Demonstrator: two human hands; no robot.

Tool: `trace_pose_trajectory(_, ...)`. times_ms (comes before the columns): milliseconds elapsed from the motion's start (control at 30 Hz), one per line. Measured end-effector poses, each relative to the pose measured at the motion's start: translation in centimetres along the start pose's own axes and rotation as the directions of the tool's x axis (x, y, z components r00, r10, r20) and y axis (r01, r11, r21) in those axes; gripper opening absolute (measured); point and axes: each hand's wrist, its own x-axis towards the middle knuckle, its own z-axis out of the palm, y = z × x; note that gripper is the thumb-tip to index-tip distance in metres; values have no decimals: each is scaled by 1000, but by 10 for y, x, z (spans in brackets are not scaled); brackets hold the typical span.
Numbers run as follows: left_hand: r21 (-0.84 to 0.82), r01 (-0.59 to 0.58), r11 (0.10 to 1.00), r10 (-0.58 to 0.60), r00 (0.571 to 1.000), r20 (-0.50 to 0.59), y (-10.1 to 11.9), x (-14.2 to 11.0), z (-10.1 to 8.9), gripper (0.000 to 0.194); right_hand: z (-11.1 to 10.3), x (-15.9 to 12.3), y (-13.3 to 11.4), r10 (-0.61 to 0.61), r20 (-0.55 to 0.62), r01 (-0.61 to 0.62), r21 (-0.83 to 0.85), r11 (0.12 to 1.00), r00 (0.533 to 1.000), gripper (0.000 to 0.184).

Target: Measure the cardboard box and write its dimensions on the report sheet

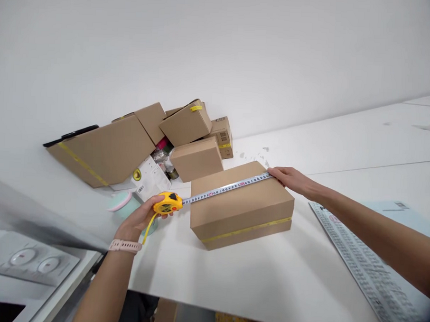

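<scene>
A brown cardboard box [245, 200] with a yellow tape line along its front side lies on the white table [252, 281]. My left hand [144, 217] grips the yellow case of a tape measure [168, 204] just off the box's left edge, and a yellow strap hangs from the case. The silver blade, marked with black and red numbers, stretches across the box's top to the right. At the box's far right edge, my right hand [289, 178] pinches the blade's end, covering the tip.
Behind stand several stacked cardboard boxes [186, 124] against the wall, with small packages and a mint-green container [125, 204] beside them. A printed mat [367, 253] lies at right. An appliance with two white dials [35, 262] stands at lower left.
</scene>
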Motion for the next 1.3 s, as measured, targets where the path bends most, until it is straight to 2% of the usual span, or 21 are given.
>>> trace_pose_trajectory(100, -12, -17, 1000, 17, 998, 54, 4, 9, 3, 37, 3, -2, 2, -2, 13, 3, -81, 997, 1000, 54)
trace_pose_trajectory(267, -13, -34, 999, 36, 990, 138, 7, 24, 9, 42, 5, -4, 10, 21, 162, -29, 46, 999, 987, 58)
trace_pose_trajectory(433, 2, -37, 999, 36, 981, 189, -2, 35, -1, 42, 7, -11, 0, 96, 239, -117, 77, 990, 966, 59)
trace_pose_trajectory(600, 2, -49, 999, 47, 974, 221, -9, 36, -4, 38, 9, -10, -2, 74, 217, -91, 73, 993, 973, 61)
trace_pose_trajectory(733, -3, -79, 997, 78, 973, 218, -4, 34, 1, 48, 7, -7, 0, 37, 205, -38, -2, 999, 978, 56)
trace_pose_trajectory(833, -7, -121, 993, 120, 968, 221, 11, 19, 4, 56, -2, -3, -5, 13, 181, 10, -121, 993, 983, 58)
trace_pose_trajectory(900, -7, -142, 990, 140, 960, 241, 21, -1, 10, 62, -12, 0, -12, -15, 128, 37, -168, 985, 992, 61)
trace_pose_trajectory(1000, -21, -107, 994, 108, 938, 329, 20, -44, 39, 76, -24, 8, -32, -73, -9, 71, -142, 987, 997, 59)
trace_pose_trajectory(1067, -116, 69, 991, -9, 890, 457, 5, -73, 77, 79, -23, 16, -45, -140, -42, 134, -120, 984, 989, 53)
trace_pose_trajectory(1133, -283, 229, 931, -57, 859, 508, -15, -94, 125, 71, -13, 28, -56, -189, 1, 187, -144, 972, 982, 50)
trace_pose_trajectory(1200, -455, 273, 848, -37, 886, 463, -31, -103, 174, 64, 2, 44, -63, -185, 70, 196, -203, 959, 980, 48)
trace_pose_trajectory(1267, -614, 202, 763, 24, 940, 341, -38, -102, 213, 63, 18, 61, -65, -162, 125, 189, -249, 950, 979, 45)
trace_pose_trajectory(1300, -658, 156, 737, 62, 953, 296, -37, -99, 227, 61, 25, 69, -65, -158, 142, 191, -257, 947, 977, 43)
